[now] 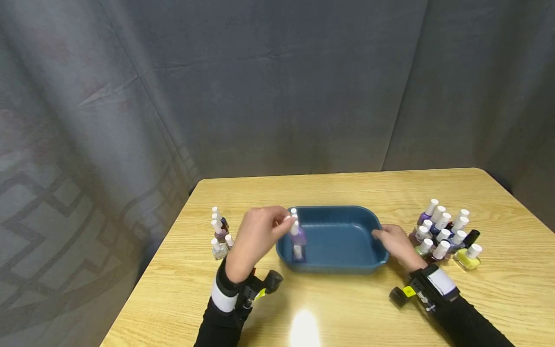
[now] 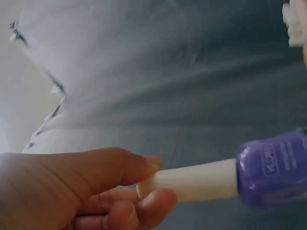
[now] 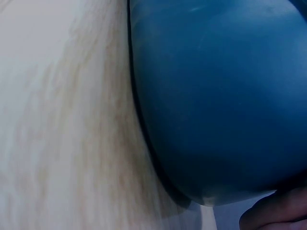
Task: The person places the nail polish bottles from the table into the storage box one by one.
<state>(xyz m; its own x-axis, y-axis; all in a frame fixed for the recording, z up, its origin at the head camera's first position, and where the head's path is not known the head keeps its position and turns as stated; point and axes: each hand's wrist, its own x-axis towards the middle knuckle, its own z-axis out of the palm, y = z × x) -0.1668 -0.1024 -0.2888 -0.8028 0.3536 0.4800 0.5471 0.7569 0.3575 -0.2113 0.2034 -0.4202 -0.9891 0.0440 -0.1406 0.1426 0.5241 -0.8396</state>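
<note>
In the head view, my left hand (image 1: 259,232) is over the left end of a blue tray (image 1: 340,238). Its thumb and fingers pinch the white cap of a purple nail polish bottle (image 2: 271,170), which hangs cap toward the hand. Around this bottle, white caps (image 1: 298,251) of other bottles show at the tray's left end, partly hidden. My right hand (image 1: 395,246) grips the tray's right rim with thumb on top. The right wrist view shows the tray's outer wall (image 3: 211,96) and some curled fingers (image 3: 276,213) at its edge.
On the wooden table (image 1: 182,299), a group of several nail polish bottles (image 1: 442,236) stands right of the tray, close to my right wrist. A smaller group of bottles (image 1: 219,236) is left of my left hand. Grey cloth (image 1: 282,96) hangs behind the table.
</note>
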